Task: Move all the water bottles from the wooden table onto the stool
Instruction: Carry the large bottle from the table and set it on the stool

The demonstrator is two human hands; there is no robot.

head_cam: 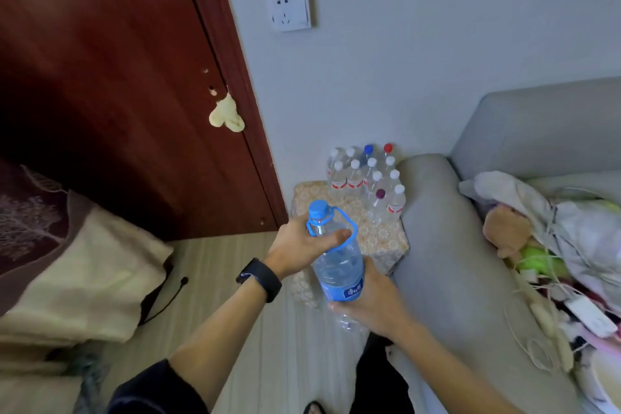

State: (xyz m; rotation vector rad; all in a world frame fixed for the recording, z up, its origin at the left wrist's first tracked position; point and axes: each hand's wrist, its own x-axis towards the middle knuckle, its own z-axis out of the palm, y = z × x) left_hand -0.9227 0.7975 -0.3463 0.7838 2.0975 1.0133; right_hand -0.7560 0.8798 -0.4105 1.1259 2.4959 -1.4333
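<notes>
A large clear plastic water bottle with a blue cap, a blue carrying loop and a blue label [339, 265] is held in the air by both hands, tilted so that its cap points to the far left and its base to the near right. The left hand [302, 245] is wrapped round the neck and shoulder of the bottle, with the thumb laid across the clear plastic inside the blue loop; a black wristband [259, 279] is worn on that wrist. The right hand [373, 302] is curled round the lower body of the bottle, just below the label. The bottle is seen over the near edge of a low stool covered with a beige floral cloth [379, 239], and it rests on nothing. On the far right part of the stool a tight cluster of small clear plastic bottles [366, 178] is stood upright, most with white caps, one each with a blue, a red and a dark purple cap, and several with red and white labels. The stool is placed against the pale wall, touching the arm of a grey fabric sofa [453, 262] on its right. A dark red wooden door [117, 77] is seen to the left, and a white wall socket [290, 7] is mounted above the stool. Pale striped flooring [235, 279] lies beneath the arms.
</notes>
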